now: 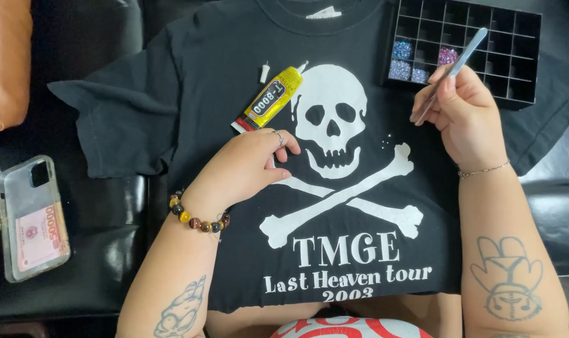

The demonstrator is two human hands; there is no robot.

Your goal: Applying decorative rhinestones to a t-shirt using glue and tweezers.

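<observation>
A black T-shirt (190, 94) with a white skull-and-crossbones print (331, 119) lies spread flat in front of me. My left hand (247, 166) rests on the shirt beside the skull, fingers loosely curled, holding nothing; it wears a ring and a beaded bracelet. My right hand (466, 116) holds silver tweezers (456, 66) pointing up and right, over the shirt's right side. A yellow glue tube (270, 99) lies uncapped just above my left hand, its small white cap (265, 72) beside it. A few tiny rhinestones (386, 144) sit near the right bone end.
A black compartment tray (485, 37) at the top right holds blue, silver and pink rhinestones in a few cells. A clear phone case (34, 216) with a banknote inside lies at the left on the black leather surface. A brown cushion (5, 59) is at the top left.
</observation>
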